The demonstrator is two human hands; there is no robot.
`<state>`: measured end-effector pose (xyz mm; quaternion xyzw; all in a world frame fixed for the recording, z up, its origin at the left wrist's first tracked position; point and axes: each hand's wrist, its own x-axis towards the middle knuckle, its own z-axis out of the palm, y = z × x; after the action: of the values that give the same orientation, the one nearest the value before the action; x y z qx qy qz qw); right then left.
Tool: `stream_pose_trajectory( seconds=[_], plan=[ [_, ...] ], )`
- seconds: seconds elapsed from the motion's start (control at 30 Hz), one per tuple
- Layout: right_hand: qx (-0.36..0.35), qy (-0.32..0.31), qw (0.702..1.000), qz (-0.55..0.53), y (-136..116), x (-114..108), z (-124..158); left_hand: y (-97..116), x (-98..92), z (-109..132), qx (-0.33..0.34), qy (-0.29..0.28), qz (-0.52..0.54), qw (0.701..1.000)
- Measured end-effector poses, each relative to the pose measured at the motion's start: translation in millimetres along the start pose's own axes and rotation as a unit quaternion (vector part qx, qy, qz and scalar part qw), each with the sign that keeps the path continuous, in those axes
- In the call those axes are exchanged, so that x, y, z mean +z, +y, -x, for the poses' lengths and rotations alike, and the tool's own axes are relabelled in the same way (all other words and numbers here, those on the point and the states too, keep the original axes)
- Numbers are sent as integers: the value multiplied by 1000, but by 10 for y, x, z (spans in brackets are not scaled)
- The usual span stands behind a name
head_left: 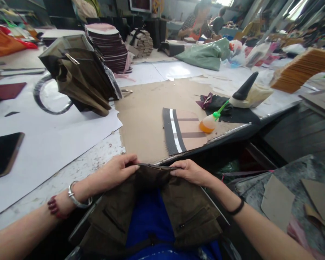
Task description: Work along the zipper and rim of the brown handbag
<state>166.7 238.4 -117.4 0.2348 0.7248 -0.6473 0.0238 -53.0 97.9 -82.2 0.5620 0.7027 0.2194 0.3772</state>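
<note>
A dark olive-brown fabric bag piece (189, 216) with zipped slits on both sides drapes over my lap, where blue cloth shows between its halves. My left hand (121, 168) pinches its upper edge between thumb and fingers. A short way to the right, my right hand (188, 171) grips the same edge, which stretches between the two hands just off the table's front. Beyond them on brown paper lies a curved panel (173, 131) with black and white bands. A squeeze bottle (208, 124) of orange liquid with a green nozzle rests against it.
At the back left stand a brown bag body (78, 72) and a stack of dark panels (108, 47). A phone (4, 155) lies at the left. Green cloth (203, 54) and a stack of tan boards (303, 70) are farther back. Another person (197, 23) sits across the room.
</note>
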Motion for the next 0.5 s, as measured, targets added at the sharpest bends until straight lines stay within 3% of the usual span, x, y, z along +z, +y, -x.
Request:
stream_pose_trajectory(
  seconds=[0.1, 0.2, 0.27, 0.33, 0.4, 0.5],
  plan=[
    [7, 14, 1000, 18, 73, -16, -69, -46, 28, -53, -3, -24, 68, 997],
    [-29, 112, 978, 175, 81, 16, -79, -16, 23, -101, 5, -42, 95, 995],
    [-64, 194, 921, 331, 24, 47, -58, 9, 16, -120, -4, -45, 95, 994],
    [-132, 223, 849, 460, -70, 70, -44, 2, 16, -119, -10, -46, 105, 993],
    [-213, 192, 795, 534, -176, 95, -54, -30, 27, -93, -6, -45, 112, 993],
    [-268, 148, 753, 583, -303, 187, -76, -40, 58, -60, 15, -39, 104, 994]
  ],
)
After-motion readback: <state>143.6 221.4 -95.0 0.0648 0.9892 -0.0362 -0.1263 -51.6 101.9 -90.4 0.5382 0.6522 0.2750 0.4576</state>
